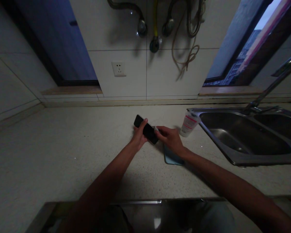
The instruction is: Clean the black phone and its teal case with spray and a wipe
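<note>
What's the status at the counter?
Left hand holds phone. Right hand at phone's edge, pinching white item. Cup beside right hand, clear of phone.

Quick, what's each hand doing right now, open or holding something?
Left hand: closed, holding a black phone.
Right hand: closed, pinching a small whitish piece at the phone.

- Pale, finely speckled countertop point(87, 139), stretching along the foot of the tiled wall.
- Set into its right side, a metal sink point(262, 159) with two basins side by side.
- Just beside the sink's far left corner, a translucent cup point(189, 123) with pinkish-red print.
- Closer to the front edge, left of the sink and lying flat, a light-blue item point(171, 158) with rounded corners, partly hidden.
</note>
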